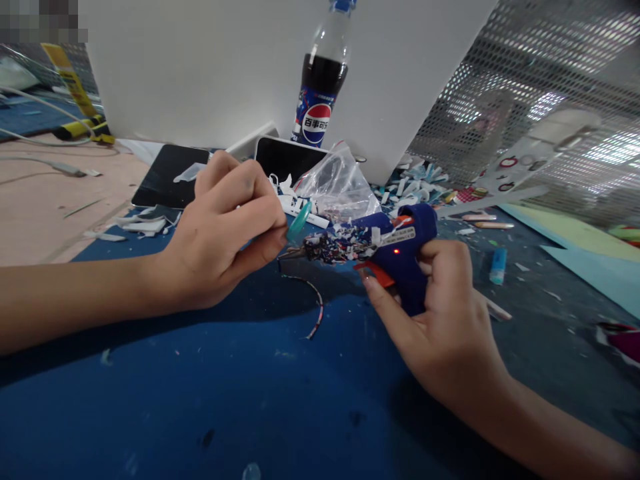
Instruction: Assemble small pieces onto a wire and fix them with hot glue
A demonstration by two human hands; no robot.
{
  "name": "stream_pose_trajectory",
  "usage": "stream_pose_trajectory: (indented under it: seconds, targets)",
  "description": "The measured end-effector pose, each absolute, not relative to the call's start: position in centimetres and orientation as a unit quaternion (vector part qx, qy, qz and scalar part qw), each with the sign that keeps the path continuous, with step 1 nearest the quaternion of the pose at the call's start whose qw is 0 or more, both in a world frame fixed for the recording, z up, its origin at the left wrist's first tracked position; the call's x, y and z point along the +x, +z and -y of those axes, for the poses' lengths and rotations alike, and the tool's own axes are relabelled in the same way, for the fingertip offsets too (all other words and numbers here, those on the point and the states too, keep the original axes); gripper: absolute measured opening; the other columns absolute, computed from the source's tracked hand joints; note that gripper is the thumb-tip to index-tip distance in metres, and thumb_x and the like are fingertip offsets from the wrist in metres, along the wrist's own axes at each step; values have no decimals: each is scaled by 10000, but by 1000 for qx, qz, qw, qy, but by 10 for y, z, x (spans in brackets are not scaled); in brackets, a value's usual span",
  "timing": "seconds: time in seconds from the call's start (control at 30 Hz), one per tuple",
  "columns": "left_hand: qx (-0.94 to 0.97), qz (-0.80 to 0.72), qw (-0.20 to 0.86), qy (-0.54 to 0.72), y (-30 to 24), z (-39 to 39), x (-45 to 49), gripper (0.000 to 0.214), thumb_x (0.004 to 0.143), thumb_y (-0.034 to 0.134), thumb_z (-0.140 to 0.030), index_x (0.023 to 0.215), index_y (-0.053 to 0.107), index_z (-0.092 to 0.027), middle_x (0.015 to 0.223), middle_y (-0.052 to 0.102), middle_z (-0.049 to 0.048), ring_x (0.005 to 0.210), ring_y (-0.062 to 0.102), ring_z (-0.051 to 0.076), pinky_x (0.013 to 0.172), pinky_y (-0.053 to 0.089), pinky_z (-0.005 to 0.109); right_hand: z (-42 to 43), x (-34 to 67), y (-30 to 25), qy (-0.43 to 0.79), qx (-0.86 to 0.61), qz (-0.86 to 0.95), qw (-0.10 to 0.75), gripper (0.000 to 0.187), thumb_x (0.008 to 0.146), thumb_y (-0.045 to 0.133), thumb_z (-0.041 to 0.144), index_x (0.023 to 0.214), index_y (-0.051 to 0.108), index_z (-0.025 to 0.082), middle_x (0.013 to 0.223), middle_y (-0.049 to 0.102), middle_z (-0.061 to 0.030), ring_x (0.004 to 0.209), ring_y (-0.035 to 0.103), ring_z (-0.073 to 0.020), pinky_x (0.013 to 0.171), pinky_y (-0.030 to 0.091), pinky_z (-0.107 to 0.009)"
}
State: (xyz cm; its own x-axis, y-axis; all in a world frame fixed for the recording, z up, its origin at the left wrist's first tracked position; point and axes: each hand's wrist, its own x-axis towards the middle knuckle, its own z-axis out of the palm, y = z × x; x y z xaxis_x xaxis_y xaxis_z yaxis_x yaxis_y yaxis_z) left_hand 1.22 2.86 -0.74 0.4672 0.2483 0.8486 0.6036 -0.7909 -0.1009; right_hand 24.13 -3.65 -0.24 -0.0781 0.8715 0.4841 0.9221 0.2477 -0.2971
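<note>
My right hand (445, 307) is wrapped around the handle of a blue hot glue gun (413, 267), its thumb by the orange trigger. Scraps and dried bits coat the gun's front, and a red light glows on its side. The nozzle points left, close to my left hand (235, 227). Between that hand's thumb and finger is a small teal, leaf-like piece (299, 222), held just above the nozzle tip. Below hangs or lies a thin patterned cord (320, 307); whether it joins the teal piece, I cannot tell.
Behind my hands stand a cola bottle (320, 87), a phone (287, 157) and a clear plastic bag (345, 183). A black tablet-like slab (167, 177) lies left. White and blue scraps (415, 180) are heaped at the back right, near a blue glue stick-like tube (498, 267).
</note>
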Motion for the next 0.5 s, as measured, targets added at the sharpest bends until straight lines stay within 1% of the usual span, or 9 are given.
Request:
stream_pose_trajectory:
  seconds: [0.17, 0.5]
  targets:
    - [-835, 256, 198, -445, -8, -28, 12, 164, 884, 401, -232, 725, 366, -216, 725, 433, -13, 645, 454, 130, 664, 386, 332, 35, 243, -5, -53, -608, 737, 291, 307, 762, 575, 354, 929, 374, 193, 621, 472, 20, 326, 401, -90, 346, 343, -246]
    - [-836, 255, 194, -446, -8, -28, 12, 141, 870, 434, -210, 739, 383, -215, 729, 449, -4, 643, 430, 136, 659, 390, 347, 35, 244, -5, -67, -595, 745, 293, 298, 757, 580, 331, 919, 372, 192, 605, 460, 30, 323, 397, -87, 346, 336, -240]
